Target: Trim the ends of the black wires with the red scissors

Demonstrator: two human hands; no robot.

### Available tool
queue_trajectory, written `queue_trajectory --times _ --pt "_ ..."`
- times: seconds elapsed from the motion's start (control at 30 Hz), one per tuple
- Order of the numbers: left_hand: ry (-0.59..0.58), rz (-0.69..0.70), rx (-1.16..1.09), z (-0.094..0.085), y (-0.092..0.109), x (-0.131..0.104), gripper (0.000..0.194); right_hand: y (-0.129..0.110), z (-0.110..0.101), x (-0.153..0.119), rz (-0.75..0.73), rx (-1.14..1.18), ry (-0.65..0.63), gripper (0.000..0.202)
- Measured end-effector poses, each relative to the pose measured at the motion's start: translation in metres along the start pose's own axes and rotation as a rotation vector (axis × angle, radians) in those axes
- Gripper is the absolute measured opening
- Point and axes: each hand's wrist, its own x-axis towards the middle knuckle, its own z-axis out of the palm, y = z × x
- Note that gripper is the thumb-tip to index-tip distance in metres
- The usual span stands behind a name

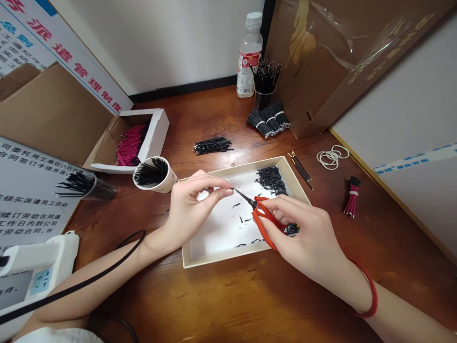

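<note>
My left hand (194, 202) pinches thumb and forefinger together over the tray, on a thin dark piece (207, 190) that looks like a black wire; the fingers hide most of it. In my right hand (307, 233) is a pair of scissors (264, 221) with red-orange handles. Their narrow dark blades point left, and the tip meets my left fingertips. Below both hands lies a shallow cream tray (210, 261) with a white bottom. Small black scraps (244, 219) are scattered in it, and a pile of short black pieces (272, 180) fills its far right corner.
A paper cup (166, 178) of black wires stands left of the tray, near a white box (157, 131) of pink wires. Behind are loose black wires (213, 145), tied bundles (269, 120) and a bottle (246, 71). Rubber bands (332, 157) and a pink bundle (352, 196) lie right.
</note>
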Motion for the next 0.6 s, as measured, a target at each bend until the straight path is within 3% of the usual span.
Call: queue_trajectory --times 0.6 --pt "0.003 -0.015 -0.049 -0.0002 0.0003 0.0007 0.01 -0.0018 -0.0013 0.0006 -0.007 -0.001 -0.006 0.006"
